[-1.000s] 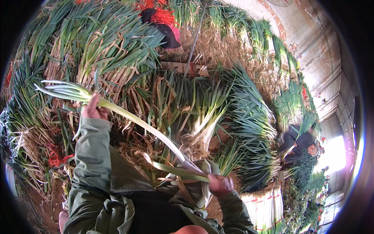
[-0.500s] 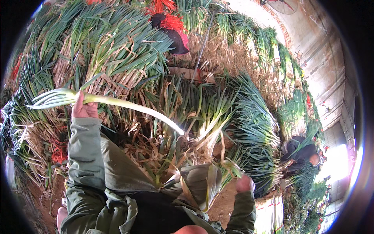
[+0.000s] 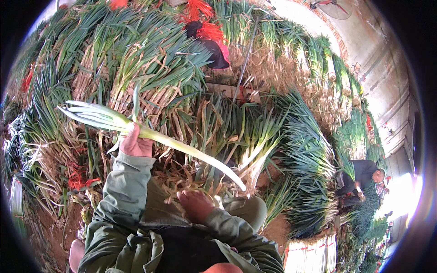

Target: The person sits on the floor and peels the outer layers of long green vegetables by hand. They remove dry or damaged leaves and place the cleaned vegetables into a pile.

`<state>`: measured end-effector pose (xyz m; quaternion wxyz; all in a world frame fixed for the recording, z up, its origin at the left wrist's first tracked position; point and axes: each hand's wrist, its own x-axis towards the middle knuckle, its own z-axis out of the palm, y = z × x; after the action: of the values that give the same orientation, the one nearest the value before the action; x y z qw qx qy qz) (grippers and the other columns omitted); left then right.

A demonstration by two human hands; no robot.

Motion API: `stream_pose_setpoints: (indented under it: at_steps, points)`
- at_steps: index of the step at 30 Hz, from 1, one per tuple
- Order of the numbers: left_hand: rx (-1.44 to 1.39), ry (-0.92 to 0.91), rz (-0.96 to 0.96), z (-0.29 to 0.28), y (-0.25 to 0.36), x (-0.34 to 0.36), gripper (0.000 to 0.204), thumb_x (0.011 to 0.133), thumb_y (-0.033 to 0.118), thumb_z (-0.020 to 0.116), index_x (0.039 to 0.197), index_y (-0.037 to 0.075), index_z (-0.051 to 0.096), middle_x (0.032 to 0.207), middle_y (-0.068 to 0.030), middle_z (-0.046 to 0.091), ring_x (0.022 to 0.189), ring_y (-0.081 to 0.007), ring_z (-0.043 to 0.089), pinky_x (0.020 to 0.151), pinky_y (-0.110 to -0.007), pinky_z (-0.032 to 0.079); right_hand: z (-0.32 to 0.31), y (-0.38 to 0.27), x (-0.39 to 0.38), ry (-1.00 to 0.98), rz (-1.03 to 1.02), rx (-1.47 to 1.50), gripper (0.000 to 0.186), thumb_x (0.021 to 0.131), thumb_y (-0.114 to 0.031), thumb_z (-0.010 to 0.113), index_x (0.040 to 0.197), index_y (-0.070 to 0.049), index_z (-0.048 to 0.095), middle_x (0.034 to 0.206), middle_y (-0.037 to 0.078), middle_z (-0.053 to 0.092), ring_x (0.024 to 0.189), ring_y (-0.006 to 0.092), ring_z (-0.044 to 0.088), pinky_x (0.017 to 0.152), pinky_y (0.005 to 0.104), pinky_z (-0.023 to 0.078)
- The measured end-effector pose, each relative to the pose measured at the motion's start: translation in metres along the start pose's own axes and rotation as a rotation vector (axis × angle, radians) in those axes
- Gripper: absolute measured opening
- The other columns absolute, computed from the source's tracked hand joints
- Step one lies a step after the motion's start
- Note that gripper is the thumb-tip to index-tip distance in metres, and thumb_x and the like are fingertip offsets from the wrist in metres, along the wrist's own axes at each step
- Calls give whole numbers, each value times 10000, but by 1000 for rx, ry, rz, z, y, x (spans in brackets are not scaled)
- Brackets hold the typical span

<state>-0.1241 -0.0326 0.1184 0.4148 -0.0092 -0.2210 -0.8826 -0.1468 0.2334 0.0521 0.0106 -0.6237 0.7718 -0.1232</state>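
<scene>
A single long green onion (image 3: 193,149) hangs in the air over the near middle of the scene, its leaf fan (image 3: 98,115) to the left and its bare white end (image 3: 238,183) to the right and nearer the body. The left hand (image 3: 135,144) is closed around its pale-green neck, just where the leaves split. The right hand (image 3: 195,205) is low over the lap beside the raised knee (image 3: 249,210), well short of the stalk; its fingers are partly curled among dry husks, and whether they pinch any I cannot tell. The onion should be light for its length, firm in the shank but bendy, as its bowed line suggests. The smooth white part would likely be slippery and could bruise or snap under a hard squeeze, while the leaves look easy to crease. The neck seems the soundest place to hold, with a loose second grip midway down the shank. Beyond it stand more green onions (image 3: 259,152), with leafy bundles (image 3: 157,59) at far left and a banded white bundle (image 3: 312,255) near right.
</scene>
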Motion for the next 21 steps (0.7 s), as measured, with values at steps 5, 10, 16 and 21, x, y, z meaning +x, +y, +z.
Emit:
stream_pose_setpoints:
  at_steps: [5,10,16,21]
  points:
    - [50,96,-13,-6,-22,-13,167,951,139,683,1085,68,615,886,-38,675,702,-170,638,647,-332,562,-82,0,3,701,-210,94,261,780,-149,791,1004,-83,673,994,93,602,953,228,618,848,406,474]
    - [30,3,-140,0,-46,-28,177,945,143,679,1070,45,600,875,-61,656,720,-194,644,625,-350,553,-124,11,34,666,206,0,467,739,-254,857,1127,-46,699,1094,97,650,950,282,632,860,411,495]
    - [57,9,-101,-2,-51,-32,131,937,100,679,1022,36,603,824,-67,657,666,-198,647,600,-336,542,-129,18,49,668,197,249,323,742,-162,825,1033,-45,746,941,92,684,855,291,652,763,398,525]
    - [72,-57,-107,-11,-50,-28,178,970,149,639,1071,7,604,899,-105,686,726,-194,680,606,-320,567,-136,18,57,577,184,309,294,757,-124,797,1037,-50,743,873,93,631,816,300,618,749,408,512]
